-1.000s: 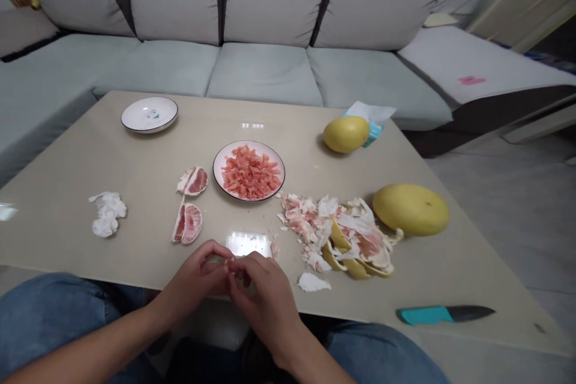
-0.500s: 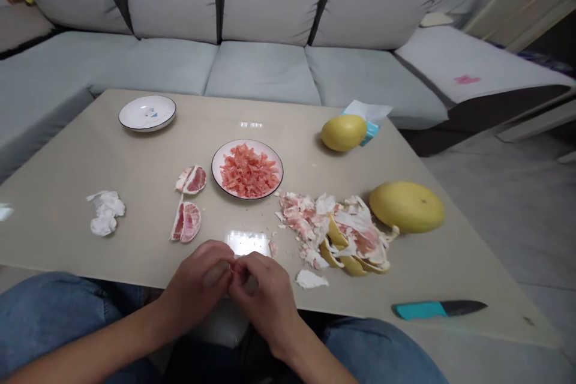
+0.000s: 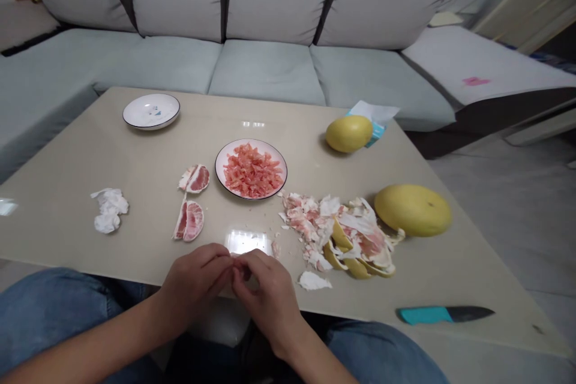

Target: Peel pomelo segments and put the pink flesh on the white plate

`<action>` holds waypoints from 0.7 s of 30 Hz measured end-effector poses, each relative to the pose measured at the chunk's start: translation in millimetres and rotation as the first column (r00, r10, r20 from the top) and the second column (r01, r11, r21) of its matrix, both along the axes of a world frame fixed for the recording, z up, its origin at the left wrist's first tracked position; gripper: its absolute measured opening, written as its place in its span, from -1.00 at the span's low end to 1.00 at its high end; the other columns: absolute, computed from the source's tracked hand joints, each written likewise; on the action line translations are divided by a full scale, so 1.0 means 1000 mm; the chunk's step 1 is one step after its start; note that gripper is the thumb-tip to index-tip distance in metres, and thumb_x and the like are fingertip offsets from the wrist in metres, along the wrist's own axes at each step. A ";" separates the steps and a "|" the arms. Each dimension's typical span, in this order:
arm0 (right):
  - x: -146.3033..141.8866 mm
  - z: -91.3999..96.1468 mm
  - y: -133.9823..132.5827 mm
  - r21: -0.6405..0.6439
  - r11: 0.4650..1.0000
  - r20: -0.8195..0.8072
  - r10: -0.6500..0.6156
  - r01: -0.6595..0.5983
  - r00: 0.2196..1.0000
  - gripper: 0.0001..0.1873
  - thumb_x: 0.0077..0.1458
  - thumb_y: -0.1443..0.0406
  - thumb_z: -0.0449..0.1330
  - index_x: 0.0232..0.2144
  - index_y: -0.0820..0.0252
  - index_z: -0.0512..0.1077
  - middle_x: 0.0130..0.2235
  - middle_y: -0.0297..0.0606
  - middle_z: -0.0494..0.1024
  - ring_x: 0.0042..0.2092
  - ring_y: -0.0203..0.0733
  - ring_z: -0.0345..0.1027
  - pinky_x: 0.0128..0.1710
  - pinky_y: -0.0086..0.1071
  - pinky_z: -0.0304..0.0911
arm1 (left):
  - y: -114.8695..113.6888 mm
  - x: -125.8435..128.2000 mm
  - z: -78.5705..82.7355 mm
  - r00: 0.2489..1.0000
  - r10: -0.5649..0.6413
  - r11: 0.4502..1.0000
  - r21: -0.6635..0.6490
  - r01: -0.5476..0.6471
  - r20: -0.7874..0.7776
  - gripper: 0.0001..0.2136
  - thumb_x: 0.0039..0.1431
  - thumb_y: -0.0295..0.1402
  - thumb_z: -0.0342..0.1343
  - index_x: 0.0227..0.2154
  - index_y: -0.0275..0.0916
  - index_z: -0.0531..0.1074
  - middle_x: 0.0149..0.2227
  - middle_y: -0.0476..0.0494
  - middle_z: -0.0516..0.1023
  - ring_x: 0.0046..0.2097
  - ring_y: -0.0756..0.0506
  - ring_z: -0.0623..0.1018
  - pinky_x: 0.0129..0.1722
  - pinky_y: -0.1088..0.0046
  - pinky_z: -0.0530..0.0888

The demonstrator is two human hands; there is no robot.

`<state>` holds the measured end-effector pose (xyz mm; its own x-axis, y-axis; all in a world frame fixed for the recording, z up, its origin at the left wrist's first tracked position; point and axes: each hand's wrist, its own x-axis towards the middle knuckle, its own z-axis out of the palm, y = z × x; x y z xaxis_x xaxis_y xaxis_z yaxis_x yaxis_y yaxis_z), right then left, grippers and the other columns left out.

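At the table's near edge, my left hand [image 3: 198, 273] and my right hand [image 3: 266, 288] meet with bent fingers, pinching a small pinkish pomelo piece [image 3: 234, 256]. Fingers hide most of that piece. Ahead stands a dark-rimmed plate [image 3: 219, 180] heaped with pulled-apart pink pomelo flesh [image 3: 252, 171]. Left of it lie two unpeeled-membrane pomelo segments, a farther segment [image 3: 197, 180] and a nearer segment [image 3: 191, 220]. To the right of my hands spreads a pile of pomelo peel and membrane scraps [image 3: 344, 234].
A knife with a teal handle [image 3: 425, 315] lies near the right front edge. Two yellow pomelos, one near [image 3: 413, 210] and one farther [image 3: 349, 134], sit at right, beside a tissue pack [image 3: 375, 113]. Crumpled tissue [image 3: 109, 210] and a second plate [image 3: 152, 111] are at left.
My left hand has turned slightly, its fingers closing nearer together around the pinch. The whole view has shifted a little; objects on the table have stayed put.
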<state>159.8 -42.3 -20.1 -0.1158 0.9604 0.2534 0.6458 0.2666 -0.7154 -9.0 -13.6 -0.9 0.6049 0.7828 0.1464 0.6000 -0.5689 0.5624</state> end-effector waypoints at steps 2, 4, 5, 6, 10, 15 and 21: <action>0.002 0.000 0.000 0.024 0.999 -0.013 0.028 -0.028 1.000 -0.82 0.07 0.42 0.14 -0.28 0.14 0.49 -0.38 -0.28 0.56 -0.36 -0.21 0.40 -0.35 -0.38 0.27 | 0.001 -0.001 -0.003 1.000 0.017 1.000 0.024 -0.018 0.018 -0.81 0.28 -0.43 -0.04 -0.23 -0.16 0.48 -0.24 -0.09 0.55 -0.24 -0.06 0.54 -0.23 0.46 0.48; 0.003 0.000 0.001 0.077 0.996 0.006 0.035 -0.035 0.999 -0.80 0.10 0.41 0.14 -0.23 0.14 0.50 -0.36 -0.26 0.59 -0.36 -0.20 0.42 -0.33 -0.36 0.29 | 0.002 -0.002 -0.006 1.000 0.020 0.998 0.057 -0.022 0.023 -0.82 0.27 -0.43 -0.03 -0.23 -0.16 0.48 -0.25 -0.09 0.55 -0.24 -0.06 0.54 -0.24 0.46 0.48; 0.003 0.000 0.000 0.103 0.994 0.025 0.035 -0.037 0.999 -0.80 0.12 0.40 0.13 -0.23 0.14 0.51 -0.36 -0.25 0.59 -0.35 -0.19 0.43 -0.32 -0.35 0.29 | 0.001 -0.002 -0.006 1.000 0.018 0.998 0.067 -0.020 0.022 -0.83 0.27 -0.43 -0.03 -0.23 -0.17 0.48 -0.26 -0.09 0.55 -0.24 -0.07 0.54 -0.25 0.45 0.48; 0.003 0.000 0.000 0.125 0.991 0.046 0.031 -0.036 0.998 -0.81 0.14 0.40 0.12 -0.23 0.15 0.51 -0.37 -0.24 0.60 -0.35 -0.18 0.43 -0.32 -0.34 0.28 | 0.001 -0.001 -0.006 1.000 0.016 0.997 0.073 -0.018 0.020 -0.83 0.27 -0.43 -0.03 -0.24 -0.17 0.47 -0.26 -0.10 0.55 -0.25 -0.07 0.54 -0.25 0.45 0.48; 0.002 0.000 0.000 0.171 0.985 0.112 0.013 -0.032 0.994 -0.81 0.18 0.38 0.09 -0.31 0.18 0.53 -0.45 -0.22 0.56 -0.39 -0.15 0.38 -0.36 -0.30 0.24 | -0.001 0.000 -0.004 1.000 0.014 0.998 0.065 -0.014 0.012 -0.84 0.26 -0.43 -0.01 -0.23 -0.19 0.48 -0.26 -0.12 0.56 -0.24 -0.10 0.54 -0.24 0.40 0.49; -0.002 -0.004 -0.002 0.187 0.982 0.041 -0.014 0.006 0.999 -0.83 0.13 0.40 0.10 -0.41 0.21 0.50 -0.50 -0.24 0.50 -0.43 -0.16 0.30 -0.41 -0.31 0.19 | -0.002 0.002 -0.004 0.997 0.001 0.999 0.035 -0.004 0.076 -0.83 0.25 -0.44 0.01 -0.20 -0.17 0.49 -0.23 -0.12 0.58 -0.22 -0.09 0.54 -0.21 0.40 0.51; -0.005 0.003 0.000 0.109 0.991 -0.145 -0.059 0.075 0.988 -0.83 0.04 0.46 0.11 -0.42 0.16 0.48 -0.50 -0.30 0.50 -0.43 -0.22 0.31 -0.40 -0.36 0.21 | 0.000 0.001 -0.009 0.982 -0.013 0.986 0.163 -0.018 0.187 -0.82 0.24 -0.46 0.02 -0.18 -0.18 0.49 -0.13 -0.16 0.60 -0.03 -0.13 0.54 -0.03 0.33 0.52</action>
